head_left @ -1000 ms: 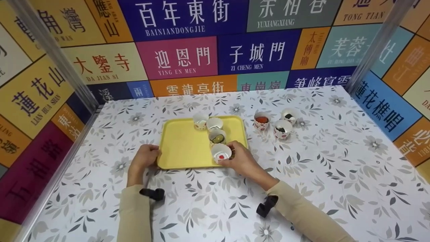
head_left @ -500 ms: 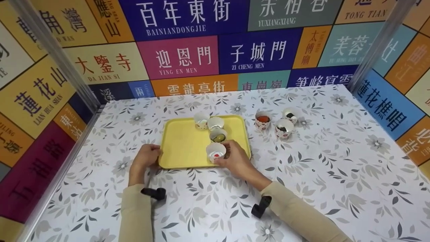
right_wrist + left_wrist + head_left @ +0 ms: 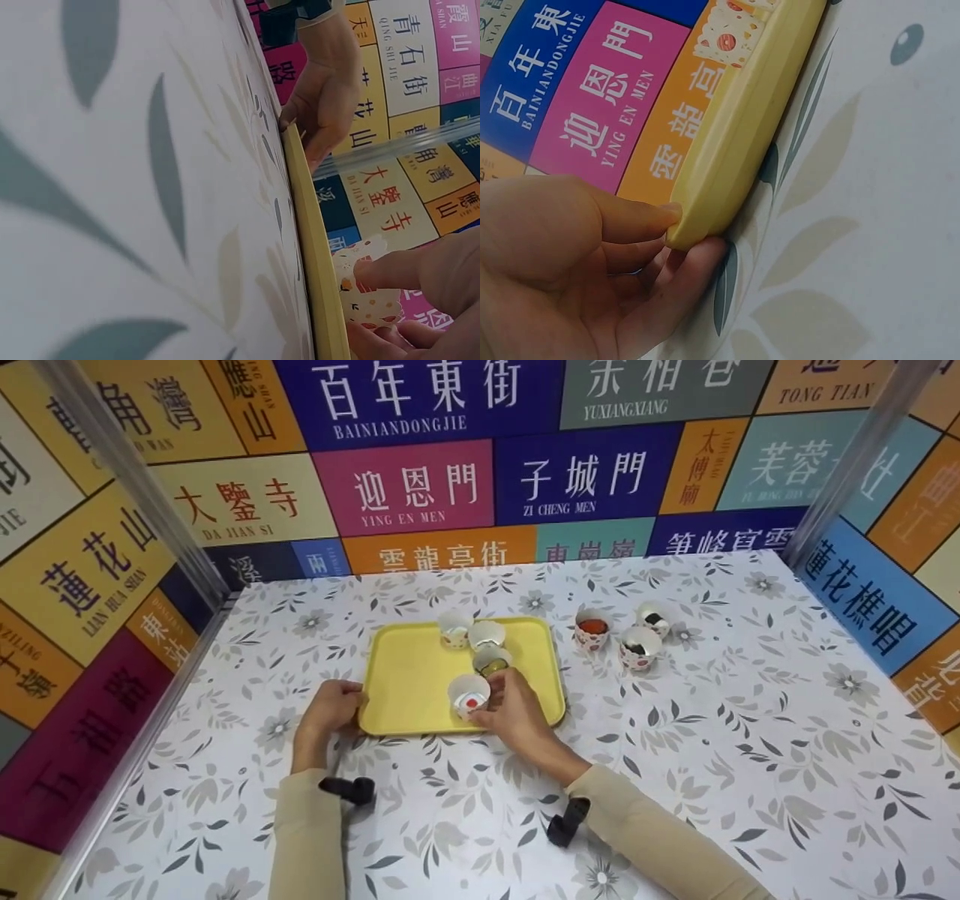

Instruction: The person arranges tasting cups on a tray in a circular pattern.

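Beyond yellow tray (image 3: 409, 682), pink panel (image 3: 405, 487) reads "YING EN MEN"

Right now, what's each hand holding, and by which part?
The left hand pinches the yellow rectangular tray at its left edge; the right hand grips the frontmost white patterned paper cup by its right side.

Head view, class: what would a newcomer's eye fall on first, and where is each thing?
Probably the bright yellow tray in the middle of the leaf-patterned table, its left edge gripped by the left hand. Next might come the wall of coloured signs with large Chinese characters, behind the table. Then the small cup with something red inside, held by the right hand at the tray's near side.
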Demonstrator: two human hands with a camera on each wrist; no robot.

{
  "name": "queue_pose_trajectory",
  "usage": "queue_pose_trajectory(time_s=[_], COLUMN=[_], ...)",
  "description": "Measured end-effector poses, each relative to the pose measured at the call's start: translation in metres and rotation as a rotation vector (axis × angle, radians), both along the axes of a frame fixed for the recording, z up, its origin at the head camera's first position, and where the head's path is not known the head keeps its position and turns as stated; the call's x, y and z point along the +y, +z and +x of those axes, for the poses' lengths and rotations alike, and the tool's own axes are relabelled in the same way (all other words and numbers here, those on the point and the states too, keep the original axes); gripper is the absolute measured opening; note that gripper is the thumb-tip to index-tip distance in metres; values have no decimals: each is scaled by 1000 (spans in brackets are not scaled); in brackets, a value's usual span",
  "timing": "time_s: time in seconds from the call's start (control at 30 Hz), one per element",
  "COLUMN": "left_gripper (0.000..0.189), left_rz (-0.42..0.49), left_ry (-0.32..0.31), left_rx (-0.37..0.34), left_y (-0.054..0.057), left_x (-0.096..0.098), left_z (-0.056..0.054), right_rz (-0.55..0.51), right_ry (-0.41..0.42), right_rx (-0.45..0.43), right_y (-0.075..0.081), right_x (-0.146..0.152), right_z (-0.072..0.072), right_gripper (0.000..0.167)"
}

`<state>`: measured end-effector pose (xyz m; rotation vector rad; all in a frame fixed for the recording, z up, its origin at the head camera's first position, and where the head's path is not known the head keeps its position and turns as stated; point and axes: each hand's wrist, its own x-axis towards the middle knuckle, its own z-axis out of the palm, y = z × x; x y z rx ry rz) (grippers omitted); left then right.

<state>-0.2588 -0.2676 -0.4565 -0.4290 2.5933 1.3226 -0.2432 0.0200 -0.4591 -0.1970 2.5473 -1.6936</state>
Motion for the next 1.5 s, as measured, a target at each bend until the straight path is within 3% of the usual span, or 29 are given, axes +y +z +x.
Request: queue_pose_trajectory(time_s=[0.47, 0.8, 1.07, 1.33, 1.5], left_gripper=[41, 43, 44, 43, 42], left_rz=[-10, -39, -32, 18, -1], left_ry=[7, 2, 0, 7, 8], left_rx=[-26, -35, -37, -25, -24], left_y=[-1, 0, -1, -2, -1], left_x=[1, 1, 0, 0, 1], left_z=[-2, -2, -2, 0, -1], right_rz=[8, 91, 54, 37, 75], right_ry=[-1, -13, -90, -151, -231], right_rx=[22, 126, 201, 177, 252], right_y=[0, 7, 12, 22, 24], right_x=[2, 20, 50, 82, 99], right_z=[0, -1, -16, -31, -40], right_gripper=[52, 37, 34, 36, 34])
